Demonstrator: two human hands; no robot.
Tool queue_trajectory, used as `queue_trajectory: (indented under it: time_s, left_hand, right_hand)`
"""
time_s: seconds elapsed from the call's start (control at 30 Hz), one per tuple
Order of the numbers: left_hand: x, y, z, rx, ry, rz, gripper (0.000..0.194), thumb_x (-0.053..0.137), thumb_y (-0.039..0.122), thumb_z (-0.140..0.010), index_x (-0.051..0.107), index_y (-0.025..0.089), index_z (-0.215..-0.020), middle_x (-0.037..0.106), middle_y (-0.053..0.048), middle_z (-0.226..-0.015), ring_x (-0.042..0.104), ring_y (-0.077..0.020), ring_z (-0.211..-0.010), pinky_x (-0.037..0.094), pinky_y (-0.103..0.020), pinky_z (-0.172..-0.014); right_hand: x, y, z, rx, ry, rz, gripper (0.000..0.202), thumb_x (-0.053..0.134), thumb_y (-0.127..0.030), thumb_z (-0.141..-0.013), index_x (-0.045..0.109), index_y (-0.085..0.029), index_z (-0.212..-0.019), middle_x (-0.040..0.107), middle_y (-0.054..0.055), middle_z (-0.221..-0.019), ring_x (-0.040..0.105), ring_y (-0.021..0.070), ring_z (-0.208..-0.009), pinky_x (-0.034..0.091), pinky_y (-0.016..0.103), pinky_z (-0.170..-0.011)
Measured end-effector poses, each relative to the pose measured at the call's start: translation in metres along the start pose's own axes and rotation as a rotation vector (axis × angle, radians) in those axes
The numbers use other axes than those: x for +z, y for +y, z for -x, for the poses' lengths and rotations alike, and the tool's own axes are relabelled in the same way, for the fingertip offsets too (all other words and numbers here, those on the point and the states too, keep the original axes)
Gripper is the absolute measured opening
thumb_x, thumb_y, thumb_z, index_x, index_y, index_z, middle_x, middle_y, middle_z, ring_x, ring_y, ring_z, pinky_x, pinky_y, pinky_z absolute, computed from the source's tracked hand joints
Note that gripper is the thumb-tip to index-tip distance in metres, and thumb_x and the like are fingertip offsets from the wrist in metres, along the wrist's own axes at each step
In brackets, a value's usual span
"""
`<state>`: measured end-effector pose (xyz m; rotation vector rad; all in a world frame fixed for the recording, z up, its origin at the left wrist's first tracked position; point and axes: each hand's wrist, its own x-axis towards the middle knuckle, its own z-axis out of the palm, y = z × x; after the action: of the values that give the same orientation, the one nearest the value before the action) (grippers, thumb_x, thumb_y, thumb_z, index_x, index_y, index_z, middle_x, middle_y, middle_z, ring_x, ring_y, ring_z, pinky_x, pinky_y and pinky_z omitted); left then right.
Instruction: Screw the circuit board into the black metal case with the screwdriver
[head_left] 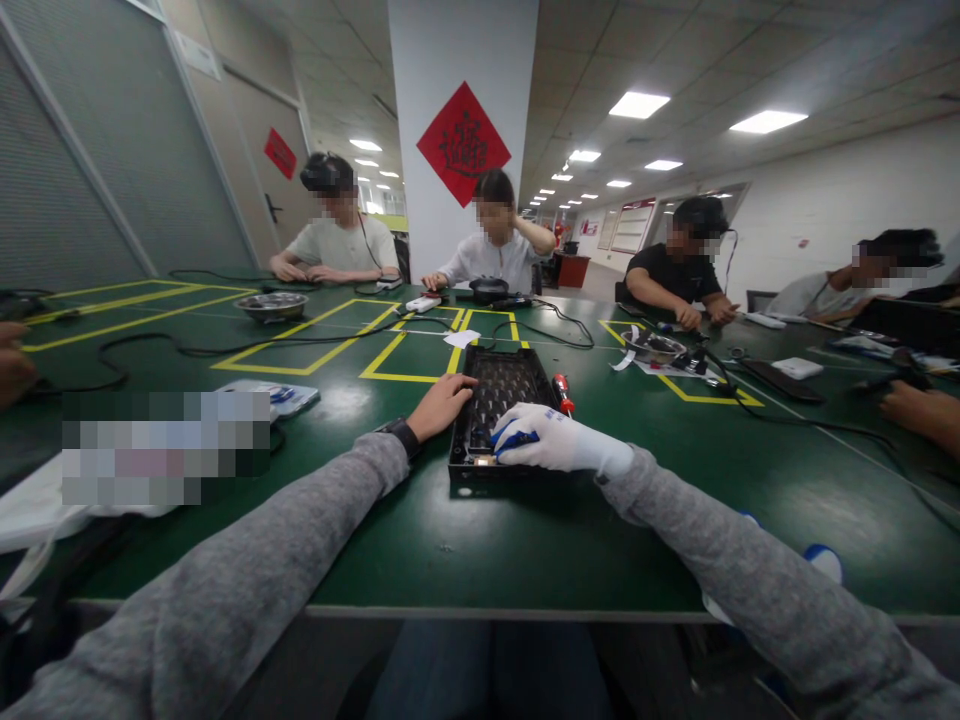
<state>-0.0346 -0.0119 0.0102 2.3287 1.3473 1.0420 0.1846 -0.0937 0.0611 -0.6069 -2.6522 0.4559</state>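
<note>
A black rectangular plastic case (508, 385) lies in front of me, its inside covered with rows of small raised or recessed shapes. My left hand (442, 405), bare and with a dark band at the wrist, holds the case's left rim, fingers bent over the edge. Above the near part of the case is my right hand (536, 438) in a white glove with blue fingertips. Its fingers are curled together; whatever they pinch is hidden. Beside them, at the near edge, sits a small light-coloured part (485, 461). A red-handled screwdriver (563, 393) lies against the right side.
Several people sit around the green table (420, 560). Metal bowls (271, 306) and dark cables (202, 350) lie further back. A white paper scrap (462, 340) is just beyond the case. At left is a blurred pale bag (165, 450). Yellow tape marks rectangles.
</note>
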Motion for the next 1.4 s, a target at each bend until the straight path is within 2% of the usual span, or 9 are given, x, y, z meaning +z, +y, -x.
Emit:
queue_trajectory:
  time_s: [0.37,1.4]
  left_hand:
    - [0.0031,-0.0043,0.0002,-0.039,0.062,0.018,0.041,0.043,0.026,-0.081,0.048,0.015,-0.121,0.052,-0.009,-0.121,0.046,-0.0201,-0.114,0.034,-0.037,-0.102]
    - [0.0057,-0.0065,-0.0012,-0.041,0.059,-0.025,0.039,0.041,0.028,-0.082,0.051,0.014,-0.117,0.055,-0.009,-0.113,0.048,-0.0209,-0.109,0.035,-0.037,-0.101]
  right_hand:
    - [0.0004,0.0011,-0.0002,-0.028,0.029,-0.001,0.022,0.061,-0.035,-0.077,0.069,-0.017,-0.086,0.065,0.005,-0.096,0.058,0.0139,-0.090,0.043,0.027,-0.085]
    - [0.0023,0.0045,0.0015,-0.066,0.046,0.021,0.021,0.060,-0.034,-0.078,0.069,-0.017,-0.086,0.065,0.005,-0.095,0.058,0.0135,-0.089,0.043,0.027,-0.084]
